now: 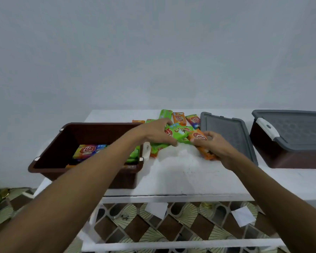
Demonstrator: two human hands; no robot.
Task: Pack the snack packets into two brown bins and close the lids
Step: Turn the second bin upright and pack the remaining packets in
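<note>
Left hand (157, 131) gripping green packets (181, 133), right hand (212, 145) pinching an orange packet (199, 136), both gathering the pile on the table (181, 172) beside the open brown bin (49, 161), probably for one batch drop, grey lid (226, 132) lying aside keeping it loadable

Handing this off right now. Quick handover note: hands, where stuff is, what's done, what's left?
Hands: left hand grips green packets at the pile; right hand pinches an orange packet beside them.
Things: open bin at the left of the table holds a few packets. A loose lid lies flat to the right of the pile. The right bin has its lid on.
Done: right bin closed, open bin partly filled.
Left: put the held packets and the loose packets at the back into the open bin, then fit the loose lid.
</note>
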